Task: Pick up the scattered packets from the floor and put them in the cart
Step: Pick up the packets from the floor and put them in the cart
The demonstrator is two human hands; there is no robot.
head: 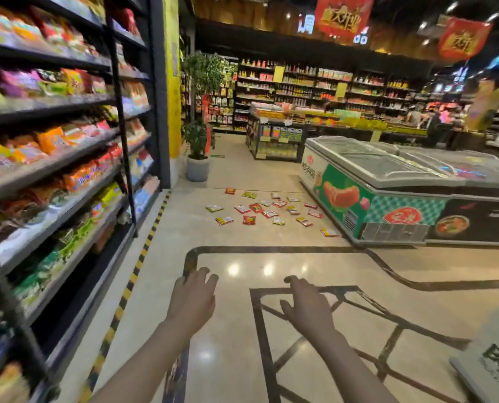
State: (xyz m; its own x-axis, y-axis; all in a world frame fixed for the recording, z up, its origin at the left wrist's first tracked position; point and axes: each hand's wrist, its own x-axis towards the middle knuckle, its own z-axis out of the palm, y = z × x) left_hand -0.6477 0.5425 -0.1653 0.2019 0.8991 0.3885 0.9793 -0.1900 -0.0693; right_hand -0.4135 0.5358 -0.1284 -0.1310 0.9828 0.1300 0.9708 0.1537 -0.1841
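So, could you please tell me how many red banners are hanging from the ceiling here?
2. One red banner hangs at top centre; the other hangs further right and slightly lower, near the top right corner. More may hang outside the view.

Floor (pixel 242 344) glossy polished stone; packets (pixel 267 209) shiny plastic; freezer lids (pixel 373 161) glass.
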